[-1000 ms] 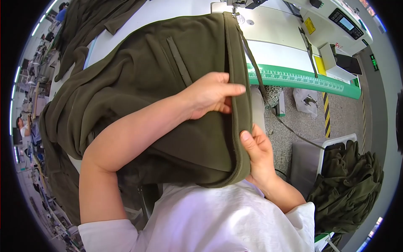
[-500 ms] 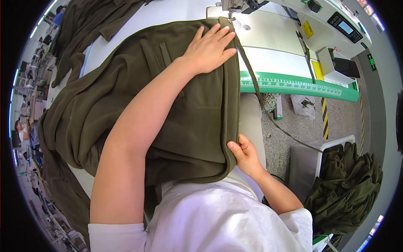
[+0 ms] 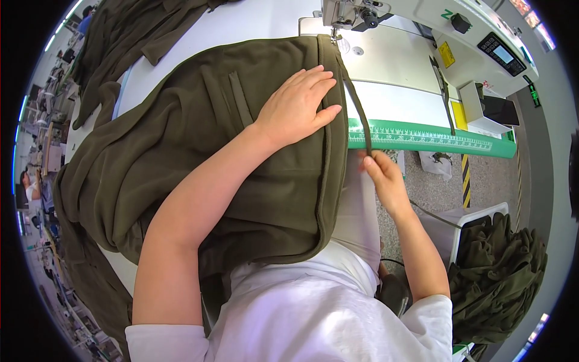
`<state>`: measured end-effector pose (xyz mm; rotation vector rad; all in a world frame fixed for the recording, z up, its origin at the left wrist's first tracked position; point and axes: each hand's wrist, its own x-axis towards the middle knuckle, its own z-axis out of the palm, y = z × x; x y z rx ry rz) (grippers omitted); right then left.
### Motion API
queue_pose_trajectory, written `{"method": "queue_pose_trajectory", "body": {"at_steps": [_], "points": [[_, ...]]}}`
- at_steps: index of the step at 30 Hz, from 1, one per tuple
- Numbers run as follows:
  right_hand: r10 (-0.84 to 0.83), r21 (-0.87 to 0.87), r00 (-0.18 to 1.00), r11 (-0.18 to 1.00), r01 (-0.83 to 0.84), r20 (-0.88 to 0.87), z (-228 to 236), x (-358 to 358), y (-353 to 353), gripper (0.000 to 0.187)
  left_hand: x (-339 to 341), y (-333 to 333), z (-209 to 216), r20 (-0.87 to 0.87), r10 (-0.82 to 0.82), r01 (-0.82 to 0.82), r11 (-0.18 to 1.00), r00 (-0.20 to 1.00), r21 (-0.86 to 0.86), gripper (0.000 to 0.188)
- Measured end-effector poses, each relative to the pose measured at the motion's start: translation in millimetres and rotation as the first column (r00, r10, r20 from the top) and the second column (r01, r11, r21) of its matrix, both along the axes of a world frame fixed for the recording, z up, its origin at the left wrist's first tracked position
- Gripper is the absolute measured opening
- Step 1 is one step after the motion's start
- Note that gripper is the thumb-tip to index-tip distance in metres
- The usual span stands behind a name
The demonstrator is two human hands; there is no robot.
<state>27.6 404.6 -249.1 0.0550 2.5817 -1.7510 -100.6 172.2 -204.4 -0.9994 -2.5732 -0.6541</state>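
A dark olive fabric garment (image 3: 199, 145) lies spread over the table and my lap, its far right corner beside the presser foot (image 3: 333, 37) of the sewing machine (image 3: 362, 13). Flat on it, near the raised right edge, rests my left hand (image 3: 294, 108), fingers stretched out. From the presser foot a narrow olive strip (image 3: 357, 102) runs toward me. My right hand (image 3: 389, 182) pinches this strip between thumb and fingers, just off the table's near edge and apart from the garment.
A green ruler strip (image 3: 434, 137) lines the table's front edge. Dark scissors-like snips (image 3: 445, 96) and a white box (image 3: 482, 114) lie to the right. A pale bin (image 3: 449, 232) holds heaped olive fabric (image 3: 500, 283). More olive fabric (image 3: 129, 45) covers the far left.
My right hand has let go of the garment's near right edge and moved up and right to the strip. My left hand has slid a little toward me over the fabric.
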Motion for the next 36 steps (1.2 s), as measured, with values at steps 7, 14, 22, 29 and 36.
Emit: {"method": "queue_pose_trajectory", "body": {"at_steps": [7, 14, 22, 29, 36], "points": [[0.802, -0.024, 0.567, 0.574, -0.819, -0.188, 126, 84, -12, 0.018, 14, 2, 13, -0.249, -0.167, 0.201, 0.972, 0.954, 0.118, 0.032], [0.438, 0.413, 0.859, 0.754, -0.511, 0.264, 47, 110, 108, 0.016, 32, -18, 42, -0.343, -0.174, 0.265, 0.934, 0.923, 0.239, 0.021], [-0.046, 0.701, 0.818, 0.546, -0.46, 0.573, 85, 175, 184, 0.016, 50, -38, 66, -0.266, -0.168, 0.25, 0.917, 0.949, 0.311, 0.017], [0.652, -0.119, 0.663, 0.74, -0.662, 0.368, 169, 117, 113, 0.026, 80, -21, 60, -0.273, -0.312, 0.382, 0.887, 0.91, 0.26, 0.023], [0.448, 0.74, 0.817, 0.671, -0.04, -0.362, 77, -5, 39, 0.038, 90, -16, 56, -0.274, -0.322, 0.392, 0.881, 0.906, 0.265, 0.024]]}}
